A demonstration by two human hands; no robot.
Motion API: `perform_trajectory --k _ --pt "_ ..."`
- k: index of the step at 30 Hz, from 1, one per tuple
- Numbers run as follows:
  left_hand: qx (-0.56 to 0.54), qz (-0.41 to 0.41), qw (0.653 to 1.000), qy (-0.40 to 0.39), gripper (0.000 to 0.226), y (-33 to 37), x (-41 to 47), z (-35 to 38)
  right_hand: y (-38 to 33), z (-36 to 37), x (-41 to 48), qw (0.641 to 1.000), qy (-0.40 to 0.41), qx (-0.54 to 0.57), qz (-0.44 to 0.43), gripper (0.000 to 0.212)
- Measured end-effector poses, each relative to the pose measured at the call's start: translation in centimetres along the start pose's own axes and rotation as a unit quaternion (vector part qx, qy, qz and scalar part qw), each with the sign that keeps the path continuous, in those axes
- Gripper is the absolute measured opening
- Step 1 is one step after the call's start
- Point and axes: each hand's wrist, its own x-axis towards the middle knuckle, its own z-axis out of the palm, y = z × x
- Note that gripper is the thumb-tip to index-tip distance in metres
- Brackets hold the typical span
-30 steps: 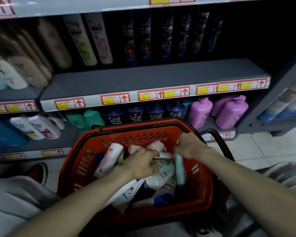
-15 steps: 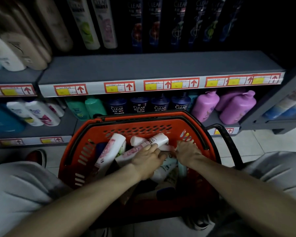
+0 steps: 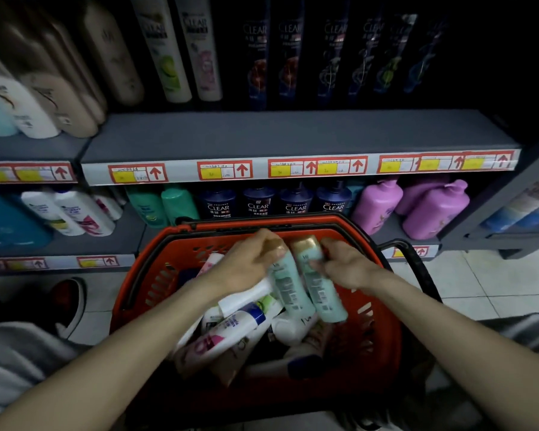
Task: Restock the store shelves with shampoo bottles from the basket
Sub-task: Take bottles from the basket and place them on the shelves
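Grey shelves [image 3: 293, 135] fill the top half, w/ price tags [image 3: 224, 170] along the edge. Dark CLEAR bottles [image 3: 296, 203] + purple bottles [image 3: 433, 213] stand on the lower shelf. Red basket [image 3: 383, 325] sits below centre, white bottles [image 3: 231, 331] piled inside. Left hand [image 3: 246, 262] is curled round the left mint bottle [image 3: 285, 290] near its gold cap. Right hand [image 3: 346, 265] grips the right mint bottle [image 3: 322, 293] the same way. Both bottles lie side by side btwn the hands, over the basket, tilted, caps twd the shelves, bit blurred.
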Motion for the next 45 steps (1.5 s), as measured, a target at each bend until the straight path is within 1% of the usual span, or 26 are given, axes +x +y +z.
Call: perform_trajectory --k 1,2,3,4,5,7,9,11,13,14,15,17,18,20,22,25,29,32,35,38,41,43,45 --pt "-0.062 -0.024 0.997 0.026 0.028 0.0 0.0 -0.6 -0.4 -0.2 -0.2 0.996 -0.007 0.083 -0.012 0.022" --pt "-0.142 -0.058 0.987 0.05 0.036 0.0 -0.1 -1.0 -0.9 -0.5 -0.4 0.985 -0.015 0.174 -0.016 0.02" --pt "-0.232 -0.094 0.966 0.065 0.045 0.1 -0.1 -1.3 -1.4 -0.6 -0.7 0.965 -0.027 0.259 -0.012 0.018" --pt "-0.318 -0.122 0.937 0.075 0.052 0.3 -0.1 -1.5 -1.9 -0.8 -0.8 0.944 -0.04 0.328 -0.006 0.017" --pt "-0.382 -0.141 0.909 0.088 0.056 0.6 -0.1 -1.8 -2.4 -0.8 -0.9 0.926 -0.052 0.374 -0.001 0.018" --pt "-0.472 -0.169 0.856 0.124 0.057 1.1 0.1 -2.3 -3.3 -0.7 -1.0 0.904 -0.068 0.423 0.011 0.024" --pt "-0.54 -0.203 0.804 0.145 0.057 1.4 0.1 -2.8 -4.1 -0.4 -1.2 0.889 -0.076 0.449 0.036 0.038" --pt "-0.589 -0.242 0.761 0.125 0.061 1.6 -0.2 -3.3 -5.0 -0.2 -1.6 0.881 -0.085 0.461 0.068 0.053" --pt "-0.619 -0.27 0.731 0.1 0.066 1.9 -0.7 -3.8 -5.6 -0.3 -2.0 0.882 -0.102 0.455 0.071 0.059" --pt "-0.622 -0.277 0.727 0.091 0.063 2.0 -0.9 -3.9 -5.9 -0.4 -2.2 0.885 -0.11 0.448 0.064 0.061" --pt "-0.619 -0.277 0.73 0.084 0.06 2.1 -1.1 -4.1 -6.0 -0.4 -2.3 0.885 -0.116 0.447 0.06 0.063" --pt "-0.611 -0.27 0.74 0.075 0.057 2.2 -1.4 -4.3 -6.3 -0.3 -2.3 0.871 -0.116 0.474 0.061 0.064" --pt "-0.611 -0.268 0.741 0.078 0.057 2.2 -1.5 -4.3 -6.3 -0.2 -2.3 0.862 -0.112 0.49 0.061 0.061" --pt "-0.622 -0.263 0.731 0.097 0.057 2.0 -1.6 -4.4 -6.4 -0.3 -2.2 0.858 -0.107 0.5 0.058 0.05" --pt "-0.629 -0.251 0.724 0.129 0.056 1.6 -1.6 -4.6 -6.4 -0.4 -2.2 0.863 -0.106 0.49 0.062 0.043" --pt "-0.622 -0.248 0.723 0.167 0.059 1.2 -1.5 -4.8 -6.3 0.0 -2.0 0.85 -0.128 0.508 0.063 0.044" --pt "-0.615 -0.277 0.721 0.161 0.068 1.1 -1.7 -4.8 -6.2 0.7 -1.9 0.841 -0.16 0.512 0.067 0.05" --pt "-0.601 -0.296 0.721 0.18 0.061 1.3 -1.8 -4.0 -6.1 0.9 -1.8 0.829 -0.15 0.533 0.077 0.047" --pt "-0.575 -0.309 0.719 0.237 0.051 1.2 -1.7 -2.7 -6.4 1.3 -1.8 0.839 -0.14 0.52 0.079 0.041" --pt "-0.555 -0.333 0.707 0.284 0.052 1.1 -1.7 -1.4 -6.6 2.7 -2.2 0.864 -0.155 0.475 0.07 0.034" --pt "-0.546 -0.346 0.693 0.32 0.05 0.8 -1.5 -1.4 -6.5 4.2 -2.8 0.87 -0.177 0.457 0.056 0.026" --pt "-0.543 -0.348 0.682 0.345 0.047 0.5 -1.7 -2.1 -6.4 4.8 -3.0 0.874 -0.175 0.451 0.041 0.031" --pt "-0.533 -0.351 0.679 0.363 0.052 0.5 -1.9 -2.7 -6.3 5.3 -3.2 0.893 -0.163 0.42 0.013 0.048"
